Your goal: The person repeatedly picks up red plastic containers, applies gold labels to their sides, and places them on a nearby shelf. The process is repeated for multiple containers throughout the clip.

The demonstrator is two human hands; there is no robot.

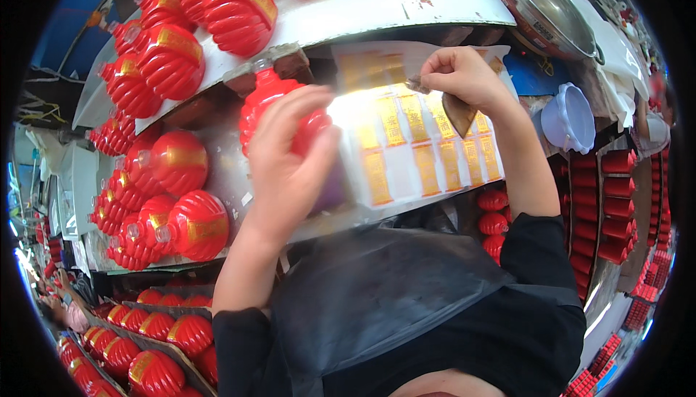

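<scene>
Fingers (297, 103) and thumb of the left hand (283, 168) stand wide apart and blurred over the red bottle (267, 94); whether they grip it I cannot tell. The right hand (464, 74) pinches a piece (415, 85) too small to make out; a brown flat thing (457, 116) juts below. A loose left hold might let the bottle roll; the brown thing could snag the gold labels (391, 120). The bottle, left of these, is glossy and ribbed, its clear neck toward the far side.

Ribbed red bottle (267, 94) beside white sheet (401, 174) of gold labels (376, 178), brown piece (458, 115) above
</scene>
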